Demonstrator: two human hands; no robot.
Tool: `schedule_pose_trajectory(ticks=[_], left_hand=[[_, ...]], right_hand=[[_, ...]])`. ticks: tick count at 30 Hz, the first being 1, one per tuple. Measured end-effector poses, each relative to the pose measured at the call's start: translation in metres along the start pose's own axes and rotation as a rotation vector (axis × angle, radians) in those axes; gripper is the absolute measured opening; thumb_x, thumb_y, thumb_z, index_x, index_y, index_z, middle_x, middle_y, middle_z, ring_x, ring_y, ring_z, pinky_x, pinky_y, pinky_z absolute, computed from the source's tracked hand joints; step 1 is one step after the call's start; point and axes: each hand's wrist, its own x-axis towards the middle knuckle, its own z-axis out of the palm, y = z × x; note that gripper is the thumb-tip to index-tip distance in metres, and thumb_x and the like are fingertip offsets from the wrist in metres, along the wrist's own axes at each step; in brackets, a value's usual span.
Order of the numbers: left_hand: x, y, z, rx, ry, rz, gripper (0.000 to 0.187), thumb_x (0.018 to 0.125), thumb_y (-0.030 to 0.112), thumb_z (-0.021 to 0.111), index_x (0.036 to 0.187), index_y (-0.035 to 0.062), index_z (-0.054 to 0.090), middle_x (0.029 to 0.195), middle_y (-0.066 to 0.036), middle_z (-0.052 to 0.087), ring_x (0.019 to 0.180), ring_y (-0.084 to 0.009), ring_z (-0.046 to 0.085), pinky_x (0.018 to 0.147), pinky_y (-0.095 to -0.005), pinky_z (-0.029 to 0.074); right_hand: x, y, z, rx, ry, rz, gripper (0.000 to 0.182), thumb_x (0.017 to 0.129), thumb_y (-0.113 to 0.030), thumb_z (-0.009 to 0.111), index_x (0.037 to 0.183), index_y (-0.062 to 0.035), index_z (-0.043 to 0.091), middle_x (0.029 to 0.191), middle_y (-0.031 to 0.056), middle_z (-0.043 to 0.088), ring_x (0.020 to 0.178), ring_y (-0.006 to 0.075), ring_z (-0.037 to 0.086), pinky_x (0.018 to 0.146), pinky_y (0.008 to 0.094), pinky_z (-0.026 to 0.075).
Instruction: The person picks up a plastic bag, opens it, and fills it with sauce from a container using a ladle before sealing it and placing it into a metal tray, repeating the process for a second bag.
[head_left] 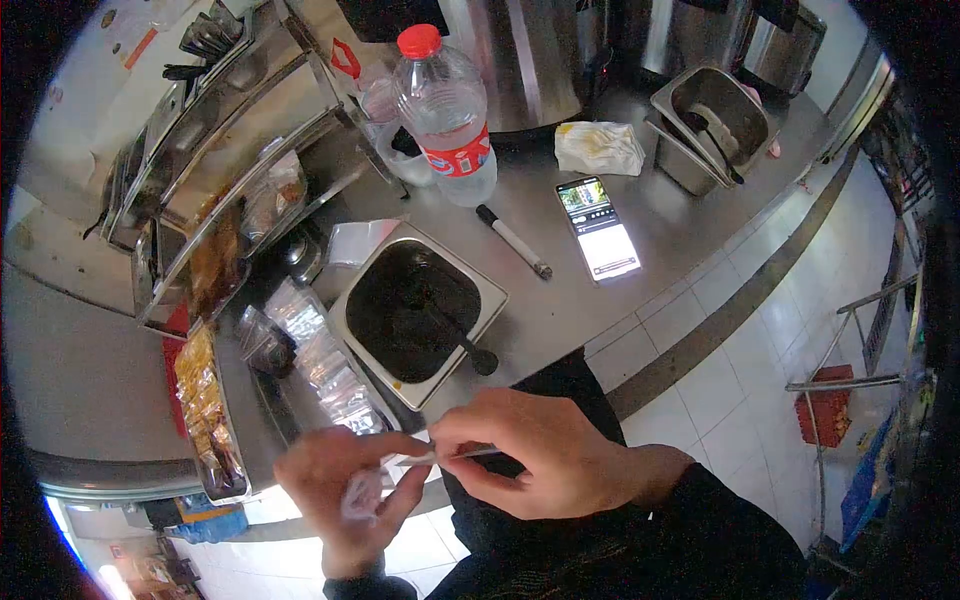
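Note:
My left hand [335, 490] and my right hand [545, 450] meet in front of the counter edge, thumbs and fingertips pinched close together. Between them is a small clear plastic bag [364, 497], its crumpled part showing under my left fingers and a thin edge running to my right fingertips. Just beyond the hands stands a square metal pan [492, 297] of dark sauce, with a small black spoon [483, 360] resting across its rim. To its left, several small clear packets [325, 365] lie in a row in a tray.
A red-capped plastic bottle [445, 110], a marker [513, 243], a lit phone [598, 230] and a crumpled cloth [600, 148] are on the steel counter [550, 310]. Stacked metal pans [690, 165] stand at the far right. A rack [250, 180] and a tray of yellow food [200, 400] are at left.

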Motion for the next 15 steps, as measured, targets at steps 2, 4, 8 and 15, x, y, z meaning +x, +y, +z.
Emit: schedule_pose_trajectory(ticks=[2, 4, 8, 15], left_hand=[[0.000, -0.005, -0.007, 0.020, -0.011, -0.028, 0.074, 0.075, -0.002, 0.083, 0.121, 0.0088, 0.025, 0.086, -0.011, 0.072, 0.082, -0.0199, 0.064, 0.081, -0.0303, 0.044], [-0.004, -0.005, -0.001, -0.050, 0.032, 0.003, 0.076, 0.074, 0.000, 0.084, 0.122, 0.0093, 0.026, 0.085, -0.011, 0.072, 0.076, -0.0182, 0.063, 0.076, -0.0303, 0.045], [-0.007, 0.000, 0.003, 0.001, 0.146, 0.074, 0.060, 0.075, 0.003, 0.083, 0.118, 0.0054, 0.041, 0.081, -0.008, 0.072, 0.070, -0.0153, 0.063, 0.065, -0.0303, 0.046], [0.006, -0.006, -0.046, 0.248, 0.390, 0.150, 0.033, 0.076, 0.001, 0.080, 0.106, 0.0035, 0.068, 0.085, -0.006, 0.073, 0.076, -0.0151, 0.068, 0.072, -0.0322, 0.056]], right_hand=[[0.000, -0.002, -0.002, -0.009, 0.032, -0.034, 0.042, 0.083, -0.002, 0.070, 0.120, -0.0044, 0.051, 0.094, 0.0124, 0.062, 0.086, 0.0311, 0.063, 0.072, 0.0419, 0.052], [0.001, -0.001, 0.002, 0.032, 0.009, -0.020, 0.043, 0.083, -0.003, 0.071, 0.120, -0.0043, 0.051, 0.094, 0.0124, 0.062, 0.086, 0.0314, 0.063, 0.073, 0.0430, 0.051], [0.001, 0.001, 0.007, 0.058, 0.001, -0.037, 0.042, 0.083, -0.006, 0.071, 0.120, -0.0047, 0.051, 0.094, 0.0131, 0.061, 0.085, 0.0327, 0.062, 0.073, 0.0446, 0.050], [0.002, -0.005, -0.006, -0.071, 0.032, 0.031, 0.037, 0.081, -0.010, 0.075, 0.116, -0.0045, 0.063, 0.102, 0.0141, 0.069, 0.088, 0.0327, 0.067, 0.077, 0.0419, 0.053]])
